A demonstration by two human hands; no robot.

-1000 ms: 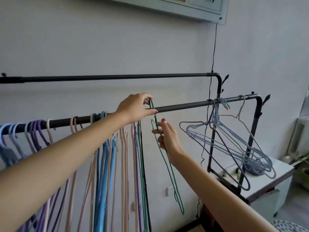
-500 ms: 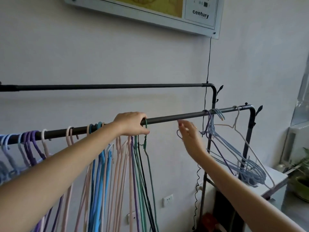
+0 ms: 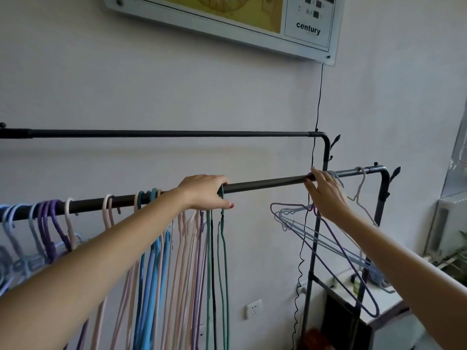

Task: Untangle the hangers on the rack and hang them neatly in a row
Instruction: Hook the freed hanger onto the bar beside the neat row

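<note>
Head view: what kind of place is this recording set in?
Probably a room in a home or small office: a black clothes rack with hangers by a plain wall, a wall socket, a framed board.
</note>
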